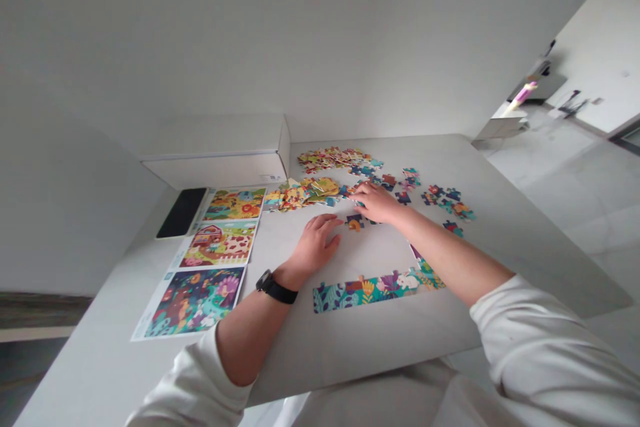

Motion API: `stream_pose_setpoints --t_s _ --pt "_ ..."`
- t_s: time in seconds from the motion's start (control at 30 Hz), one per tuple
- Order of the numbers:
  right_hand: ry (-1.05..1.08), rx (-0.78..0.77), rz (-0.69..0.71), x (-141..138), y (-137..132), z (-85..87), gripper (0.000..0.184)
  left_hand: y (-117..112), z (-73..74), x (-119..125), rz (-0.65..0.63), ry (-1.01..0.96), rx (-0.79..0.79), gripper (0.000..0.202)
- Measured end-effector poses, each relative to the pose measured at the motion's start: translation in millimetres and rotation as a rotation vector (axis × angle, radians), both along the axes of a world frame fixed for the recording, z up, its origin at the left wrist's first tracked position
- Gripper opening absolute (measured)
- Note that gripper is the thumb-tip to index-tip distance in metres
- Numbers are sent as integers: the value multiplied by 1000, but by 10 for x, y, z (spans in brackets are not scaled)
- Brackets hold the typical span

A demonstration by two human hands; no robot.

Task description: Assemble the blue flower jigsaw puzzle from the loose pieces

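Observation:
My left hand (316,243) rests on the table with fingers stretched and thumb apart, holding nothing. Just beyond its fingertips lies a dark puzzle piece with an orange shape (355,223). Among the loose pieces, my right hand (376,203) has its fingers bent around a small blue-teal puzzle piece, partly hidden by the fingers. Nearer to me is a joined strip of puzzle pieces (370,291) with leaves and a white rabbit. At its right end the strip turns upward, and my right forearm covers part of it.
Piles of yellow pieces (310,192) and red-green pieces (333,158) lie at the back. Several dark pieces (445,193) are scattered right. On the left are a picture sheet (197,301), a phone (183,213) and a white box (220,167) against the wall.

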State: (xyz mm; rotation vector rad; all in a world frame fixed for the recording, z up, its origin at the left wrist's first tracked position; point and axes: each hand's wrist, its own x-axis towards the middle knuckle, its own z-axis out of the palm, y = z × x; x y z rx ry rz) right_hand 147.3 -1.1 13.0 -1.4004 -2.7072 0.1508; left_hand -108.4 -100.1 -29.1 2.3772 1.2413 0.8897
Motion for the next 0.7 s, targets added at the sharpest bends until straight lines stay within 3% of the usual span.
stream_pose_setpoints --t_s 0.3,0.5,0.6,0.7 --pt "-57 -16 -115 180 62 38 49 -9 24 23 -9 -3 -19 39" --pt "-43 -42 -61 234 98 34 59 -22 48 27 -9 -8 -34 41" --pt "0 -43 -55 292 139 29 59 -23 42 28 -10 -9 -31 40" --pt "30 16 -151 377 266 40 52 -20 33 31 -7 -11 -30 40"
